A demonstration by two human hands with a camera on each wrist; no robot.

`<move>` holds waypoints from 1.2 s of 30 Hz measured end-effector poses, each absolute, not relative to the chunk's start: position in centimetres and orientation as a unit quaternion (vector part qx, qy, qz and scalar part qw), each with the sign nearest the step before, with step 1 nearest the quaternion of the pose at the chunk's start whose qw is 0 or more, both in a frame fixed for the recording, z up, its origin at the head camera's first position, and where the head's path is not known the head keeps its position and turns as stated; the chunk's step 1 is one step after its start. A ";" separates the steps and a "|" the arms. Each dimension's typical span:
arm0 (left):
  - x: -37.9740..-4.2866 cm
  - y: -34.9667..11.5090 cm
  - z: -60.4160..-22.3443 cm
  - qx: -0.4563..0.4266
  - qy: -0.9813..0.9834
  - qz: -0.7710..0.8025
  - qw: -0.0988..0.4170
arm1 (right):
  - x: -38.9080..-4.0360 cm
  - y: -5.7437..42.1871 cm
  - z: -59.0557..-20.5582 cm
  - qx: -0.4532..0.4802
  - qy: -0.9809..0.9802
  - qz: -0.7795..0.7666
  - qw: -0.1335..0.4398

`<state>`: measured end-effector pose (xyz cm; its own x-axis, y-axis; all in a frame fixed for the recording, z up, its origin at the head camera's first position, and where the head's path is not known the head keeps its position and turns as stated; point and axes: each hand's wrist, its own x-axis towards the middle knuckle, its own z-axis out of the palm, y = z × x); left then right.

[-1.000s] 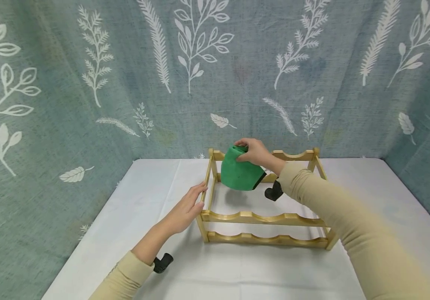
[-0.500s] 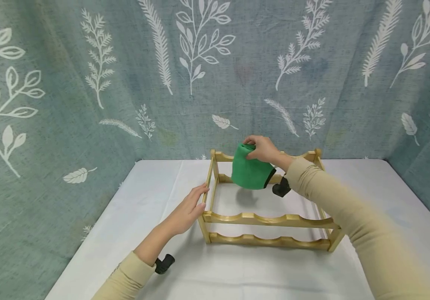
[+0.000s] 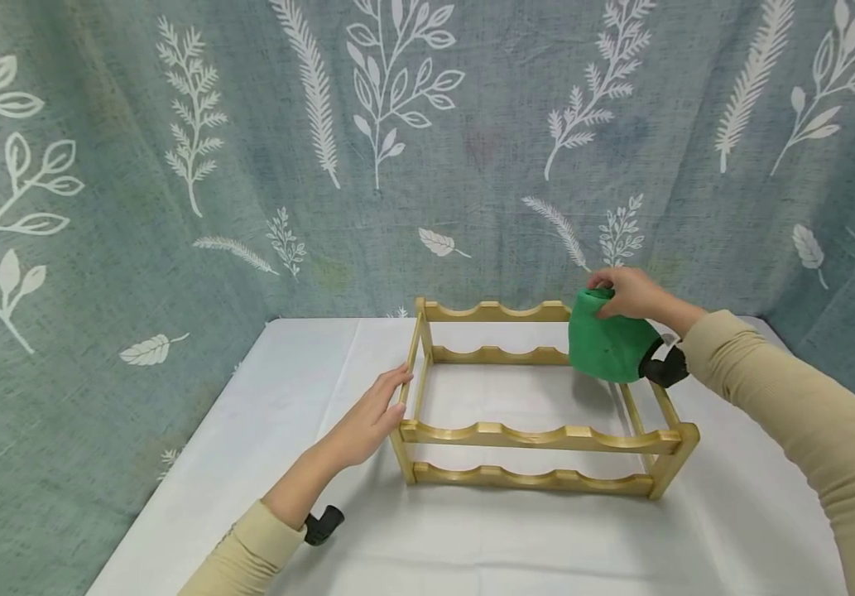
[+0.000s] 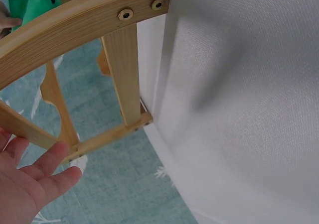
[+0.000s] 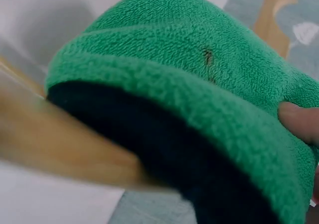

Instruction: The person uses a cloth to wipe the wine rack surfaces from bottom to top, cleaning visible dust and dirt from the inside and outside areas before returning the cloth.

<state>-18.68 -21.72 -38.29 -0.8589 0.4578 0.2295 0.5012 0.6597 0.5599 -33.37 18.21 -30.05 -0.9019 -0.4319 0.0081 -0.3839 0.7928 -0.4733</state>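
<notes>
In the head view, a wooden rack (image 3: 497, 435) with scalloped rails stands on the white table. My right hand (image 3: 631, 291) pinches a folded green terry cloth (image 3: 607, 343) by its top. The cloth hangs over the rack's back right corner and hides part of the back rail and right side. In the right wrist view, the fuzzy green cloth (image 5: 144, 45) fills the middle, with dark spots on it and my thumb pressing it at the right. My left hand (image 3: 363, 420) rests on the rack's left side, its fingers extended along the top side bar.
A white cloth covers the table (image 3: 472, 538). Behind it and to both sides hangs a blue-green curtain (image 3: 427, 149) with white leaf prints. A black wrist camera (image 3: 325, 525) sits under the left wrist, another (image 3: 665, 368) under the right.
My right hand has carried the green cloth rightward along the back of the rack, from its left part to the right corner. My left hand has stayed on the left side.
</notes>
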 end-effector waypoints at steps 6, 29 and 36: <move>-18.5 -21.8 -38.3 -0.260 -0.910 -0.321 0.037 | -33.1 18.9 -29.6 -0.206 0.943 -0.255 0.059; -18.6 -21.8 -38.2 -0.263 -0.904 -0.337 0.023 | -30.4 23.4 -23.8 -0.138 0.936 -0.321 0.030; -18.6 -21.8 -38.3 -0.260 -0.903 -0.341 0.021 | -28.9 25.9 -23.2 -0.109 0.938 -0.329 -0.005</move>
<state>-18.59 -21.78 -38.26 -0.8638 0.4552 0.2159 0.4844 0.6326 0.6043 -28.86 25.93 -23.20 -0.9761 -0.2012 0.0817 -0.2081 0.7595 -0.6164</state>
